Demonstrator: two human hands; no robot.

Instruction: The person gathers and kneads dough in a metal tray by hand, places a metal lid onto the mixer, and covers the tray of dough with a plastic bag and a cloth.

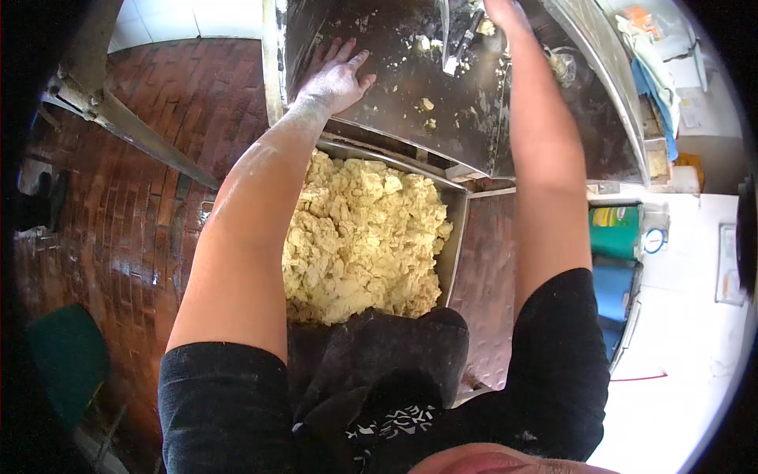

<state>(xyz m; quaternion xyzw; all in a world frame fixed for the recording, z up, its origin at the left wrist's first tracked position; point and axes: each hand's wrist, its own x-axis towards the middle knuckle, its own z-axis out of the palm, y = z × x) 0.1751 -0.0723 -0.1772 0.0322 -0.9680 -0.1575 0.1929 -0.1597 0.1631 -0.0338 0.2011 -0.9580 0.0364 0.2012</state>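
My left hand (335, 83), dusted with flour, lies palm down on the dark work table (379, 95) near its left edge, fingers spread and holding nothing. My right hand (505, 14) reaches to the far part of the same table and is cut by the top of the view. Its fingers are hidden, so what it holds, if anything, does not show. Beside it are a dark, narrow object (471, 31) I cannot make out and scattered dough crumbs (427, 103). Below the table's near edge, a metal bin (452, 253) holds a big mass of lumpy, pale yellow dough (371, 237).
A raised metal rim (608, 79) runs along the table's right side. Red brick floor (142, 197) spreads at the left, crossed by a metal bar (150, 142). A green container (614, 231) and a blue one (614, 292) stand at the right, beside a white surface (687, 355).
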